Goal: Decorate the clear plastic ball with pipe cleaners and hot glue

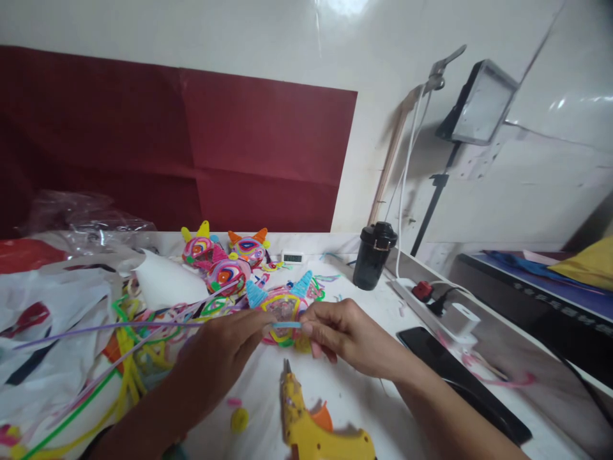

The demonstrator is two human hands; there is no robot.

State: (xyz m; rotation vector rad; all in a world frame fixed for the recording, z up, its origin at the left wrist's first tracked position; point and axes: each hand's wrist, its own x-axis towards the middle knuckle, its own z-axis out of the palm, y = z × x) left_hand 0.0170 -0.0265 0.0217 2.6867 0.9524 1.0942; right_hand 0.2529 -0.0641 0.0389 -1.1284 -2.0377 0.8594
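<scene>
The left hand [225,351] and the right hand [342,335] meet over the white table [354,396], fingertips pinched shut on the two ends of a short light-blue strip [287,325] stretched between them. The strip runs level, its long axis from nine o'clock to three o'clock. It looks thin, very light and bendy, likely to kink if squeezed mid-span, so the ends are the sensible places to hold it. A long purple strip [110,327] trails from the left hand toward nine o'clock.

Just behind the strip, at twelve o'clock, lies a round coiled ornament with blue cones [282,306]; it seems delicate. At six o'clock lies a yellow glue gun [311,428], nozzle pointing toward the hands. At nine o'clock is a tangle of coloured strips [134,358]; at three o'clock, a black phone [431,351]; at one o'clock, a black jar [373,255].
</scene>
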